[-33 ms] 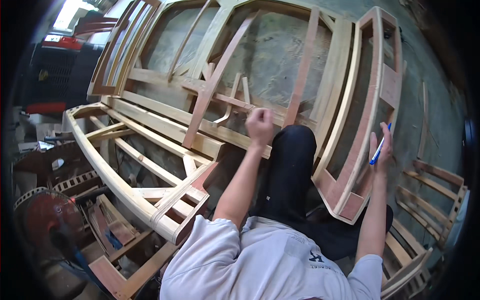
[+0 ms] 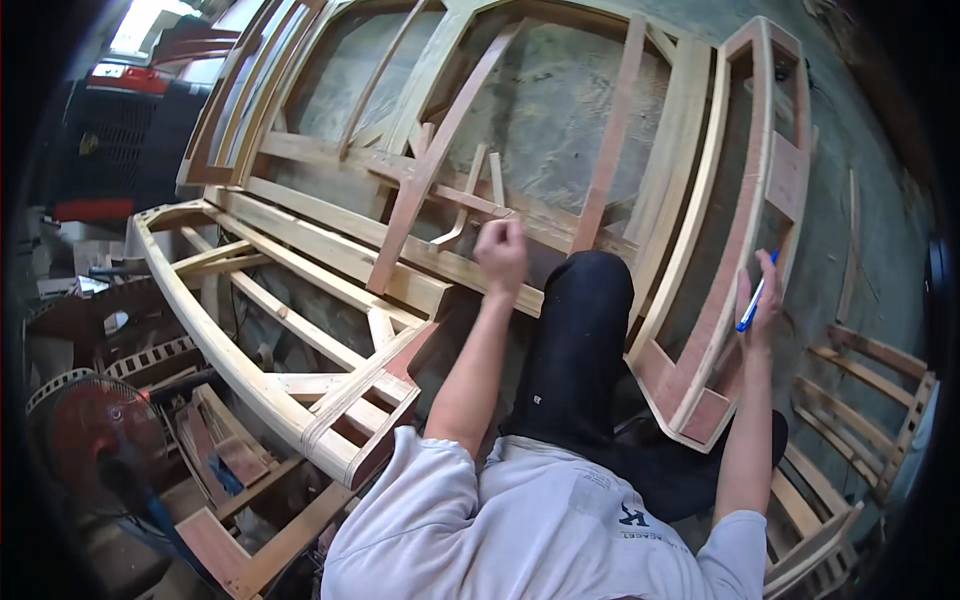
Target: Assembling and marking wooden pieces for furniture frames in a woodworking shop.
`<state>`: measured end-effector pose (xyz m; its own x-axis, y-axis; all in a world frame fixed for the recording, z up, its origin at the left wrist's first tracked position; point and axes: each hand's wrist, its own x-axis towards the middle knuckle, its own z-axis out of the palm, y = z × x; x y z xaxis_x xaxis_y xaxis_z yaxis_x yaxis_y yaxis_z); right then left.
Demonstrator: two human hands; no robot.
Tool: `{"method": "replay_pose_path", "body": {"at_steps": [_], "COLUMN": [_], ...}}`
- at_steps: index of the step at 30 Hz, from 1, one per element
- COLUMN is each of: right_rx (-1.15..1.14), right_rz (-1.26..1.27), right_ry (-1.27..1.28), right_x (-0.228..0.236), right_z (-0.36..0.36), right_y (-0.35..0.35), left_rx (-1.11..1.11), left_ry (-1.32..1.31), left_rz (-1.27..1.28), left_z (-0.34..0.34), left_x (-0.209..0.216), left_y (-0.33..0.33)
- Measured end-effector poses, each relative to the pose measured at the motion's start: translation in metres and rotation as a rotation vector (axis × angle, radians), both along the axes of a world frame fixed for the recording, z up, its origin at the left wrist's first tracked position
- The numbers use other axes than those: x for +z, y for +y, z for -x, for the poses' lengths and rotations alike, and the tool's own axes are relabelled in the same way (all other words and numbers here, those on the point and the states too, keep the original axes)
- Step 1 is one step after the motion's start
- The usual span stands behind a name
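We note the curved, pale wooden frame [image 2: 420, 250], reddish braces; left hand [image 2: 501, 255] fisted against it, right hand [image 2: 760, 300] gripping a blue pen [image 2: 755, 295].

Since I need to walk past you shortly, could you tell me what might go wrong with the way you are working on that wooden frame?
The left hand presses on a thin slat that could snap or pinch. The right hand holds a blue pen against the curved side frame, which may tip. The fan stands close among loose offcuts.
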<state>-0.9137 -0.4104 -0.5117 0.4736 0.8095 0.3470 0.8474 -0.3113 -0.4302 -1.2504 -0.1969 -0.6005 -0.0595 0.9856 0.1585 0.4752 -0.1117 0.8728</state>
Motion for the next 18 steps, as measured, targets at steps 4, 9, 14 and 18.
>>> {"method": "replay_pose_path", "body": {"at_steps": [4, 9, 14, 18], "right_rx": [-0.127, -0.118, -0.124, -0.040], "right_rz": [-0.017, 0.040, 0.137, 0.050], "right_ry": [0.334, 0.245, 0.028, -0.205], "right_x": [-0.029, -0.012, -0.011, -0.005], "right_z": [0.017, 0.021, 0.015, 0.031], "right_y": [-0.004, -0.001, 0.010, 0.042], "left_rx": [0.344, 0.597, 0.403, 0.555], "left_ry": [-0.016, 0.002, -0.276, -0.145], "left_rz": [-0.037, 0.016, 0.344, 0.173], "left_z": [0.097, 0.157, 0.129, 0.112], "left_x": [-0.018, -0.035, -0.059, -0.066], "left_y": [0.012, 0.034, 0.038, 0.028]}}
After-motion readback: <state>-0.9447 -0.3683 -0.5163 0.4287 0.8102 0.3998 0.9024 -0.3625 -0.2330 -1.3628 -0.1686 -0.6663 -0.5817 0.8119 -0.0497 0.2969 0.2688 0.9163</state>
